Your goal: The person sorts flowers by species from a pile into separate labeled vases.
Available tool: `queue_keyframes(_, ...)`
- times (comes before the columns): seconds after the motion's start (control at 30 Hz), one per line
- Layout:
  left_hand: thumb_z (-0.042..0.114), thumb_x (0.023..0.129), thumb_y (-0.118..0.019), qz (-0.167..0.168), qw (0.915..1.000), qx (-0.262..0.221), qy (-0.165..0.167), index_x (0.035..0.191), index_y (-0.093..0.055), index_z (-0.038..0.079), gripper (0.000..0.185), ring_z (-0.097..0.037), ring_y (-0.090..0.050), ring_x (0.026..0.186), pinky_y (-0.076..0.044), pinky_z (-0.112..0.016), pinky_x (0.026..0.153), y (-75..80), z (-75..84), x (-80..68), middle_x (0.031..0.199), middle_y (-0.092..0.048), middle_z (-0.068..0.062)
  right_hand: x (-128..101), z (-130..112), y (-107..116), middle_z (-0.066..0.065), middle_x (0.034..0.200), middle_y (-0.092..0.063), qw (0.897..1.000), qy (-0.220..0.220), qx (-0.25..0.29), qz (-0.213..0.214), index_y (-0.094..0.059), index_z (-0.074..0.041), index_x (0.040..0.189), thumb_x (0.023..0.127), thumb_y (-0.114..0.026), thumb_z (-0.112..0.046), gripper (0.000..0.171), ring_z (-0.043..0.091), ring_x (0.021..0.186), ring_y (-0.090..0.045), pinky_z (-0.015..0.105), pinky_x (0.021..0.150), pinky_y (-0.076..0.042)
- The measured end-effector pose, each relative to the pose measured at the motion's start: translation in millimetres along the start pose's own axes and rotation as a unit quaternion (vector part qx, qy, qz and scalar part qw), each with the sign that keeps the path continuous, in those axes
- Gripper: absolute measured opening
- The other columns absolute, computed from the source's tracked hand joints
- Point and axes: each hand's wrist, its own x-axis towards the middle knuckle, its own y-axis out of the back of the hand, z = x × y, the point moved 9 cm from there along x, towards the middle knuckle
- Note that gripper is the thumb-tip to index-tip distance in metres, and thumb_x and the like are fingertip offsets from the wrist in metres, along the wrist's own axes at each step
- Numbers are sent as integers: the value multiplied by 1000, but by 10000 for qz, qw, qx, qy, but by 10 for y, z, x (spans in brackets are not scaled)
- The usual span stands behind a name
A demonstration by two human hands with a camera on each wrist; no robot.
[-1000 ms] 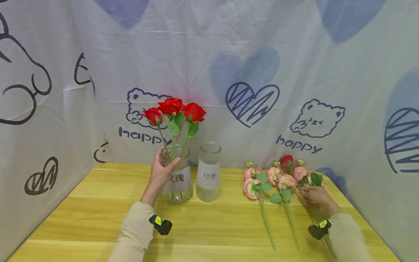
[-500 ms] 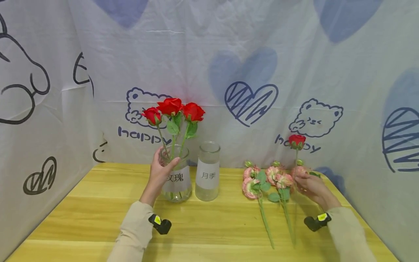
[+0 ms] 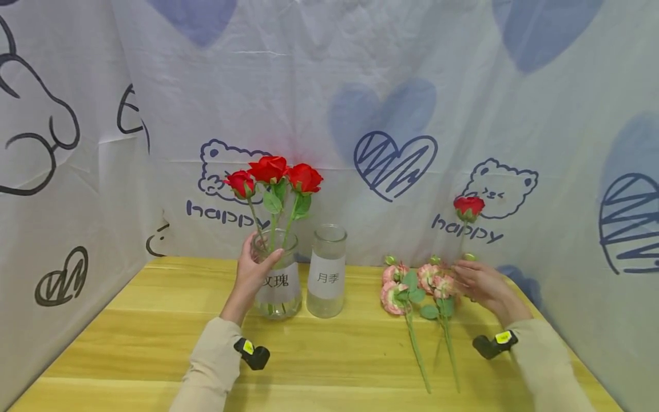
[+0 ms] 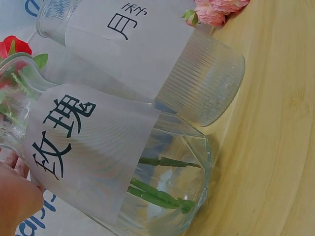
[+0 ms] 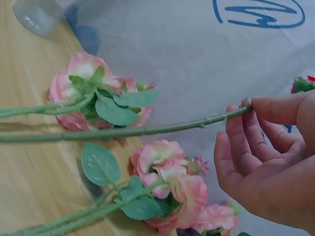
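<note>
My left hand [image 3: 252,274] holds the neck of a glass vase [image 3: 280,297] with a white paper label and black characters. Three red roses [image 3: 269,169] stand in it, their green stem ends [image 4: 160,197] visible through the glass in the left wrist view. On the right, my right hand [image 3: 486,287] pinches a single red rose [image 3: 469,208] between thumb and fingers, held upright above the table. Its stem [image 5: 147,131] crosses the right wrist view, with the bloom mostly outside that view. Pink flowers [image 3: 395,296] lie just left of this hand.
Right beside the held vase stands a second, narrower glass vase [image 3: 328,306] with a white label and no flowers inside. All rests on a wooden table [image 3: 309,360]. A patterned white cloth [image 3: 288,103] hangs close behind and along both sides.
My right hand has lifted the red rose from among the pink flowers, raising its bloom upright and shifting slightly left. My left hand stays on the vase.
</note>
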Motion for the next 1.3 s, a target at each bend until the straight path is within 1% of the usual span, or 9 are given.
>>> queue_keyframes(0.07, 25, 89, -70, -5, 10000, -23, 4, 154, -13, 9, 88, -35, -29, 139, -24, -45, 114, 1, 0, -1, 152, -33, -18, 3, -12, -43, -9, 96, -59, 9999, -3, 161, 19, -29, 10, 139, 101, -46, -8, 45, 5, 88, -58, 23, 83, -51)
queue_keyframes(0.2, 25, 89, -70, -26, 10000, -41, 16, 154, -13, 9, 88, -35, -29, 139, -24, -44, 114, -4, -7, 5, 152, -33, -18, -9, -53, -147, -8, 95, -63, 9990, 71, 447, -62, -47, 0, 118, 101, -47, -6, 18, 6, 88, -61, 24, 84, -51)
queue_keyframes(0.33, 26, 89, -70, -14, 10000, -43, 33, 154, -13, 9, 88, -35, -29, 139, -24, -44, 114, -1, -6, 8, 152, -33, -18, -24, -102, -224, -8, 91, -66, 9986, 151, 499, -66, -51, -4, 107, 101, -46, -4, 8, 6, 87, -62, 24, 82, -52)
queue_keyframes(0.47, 25, 88, -70, -5, 10000, -64, 28, 154, -14, 9, 88, -35, -28, 139, -23, -44, 115, -4, -3, 11, 152, -33, -17, -24, -113, -252, -7, 91, -62, 9982, 66, 578, 117, -45, -2, 109, 100, -48, -6, 10, 7, 87, -61, 24, 80, -52)
queue_keyframes(0.6, 24, 88, -70, -9, 10000, -87, 21, 154, -13, 8, 89, -35, -27, 139, -22, -44, 115, -4, -10, 15, 152, -33, -18, -23, -128, -273, -5, 91, -61, 9978, 109, 629, 173, -50, -4, 100, 101, -47, -6, 3, 8, 86, -61, 24, 81, -53)
queue_keyframes(0.77, 24, 88, -70, -14, 10000, -48, 39, 154, -12, 9, 89, -36, -27, 139, -22, -46, 115, 1, -4, 10, 152, -32, -19, -26, -166, -282, -5, 89, -61, 9972, 242, 666, 219, -55, -9, 88, 101, -47, -5, 15, 9, 84, -61, 24, 81, -52)
queue_keyframes(0.97, 24, 89, -69, -14, 9999, -73, 100, 154, -13, 10, 87, -35, -26, 140, -22, -45, 115, -2, 39, -32, 153, -31, -17, -30, -274, -320, -3, 88, -60, 9970, 474, 578, 188, -52, -11, 80, 101, -48, -6, 22, 9, 85, -60, 27, 87, -51)
queue_keyframes(1.13, 25, 89, -70, 12, 10000, -58, 64, 154, -14, 11, 87, -35, -27, 139, -23, -45, 115, -1, 8, -19, 153, -32, -16, -31, -393, -378, -5, 89, -62, 9963, 617, 578, 174, -51, -11, 81, 102, -47, -8, 21, 8, 86, -61, 26, 85, -52)
queue_keyframes(1.3, 25, 89, -69, -13, 10000, -60, 72, 154, -14, 11, 87, -35, -28, 139, -24, -46, 114, -7, 8, -14, 153, -32, -16, -8, -538, -450, -8, 90, -63, 9953, 643, 648, 312, -53, -11, 88, 102, -47, -11, 15, 7, 89, -61, 22, 80, -52)
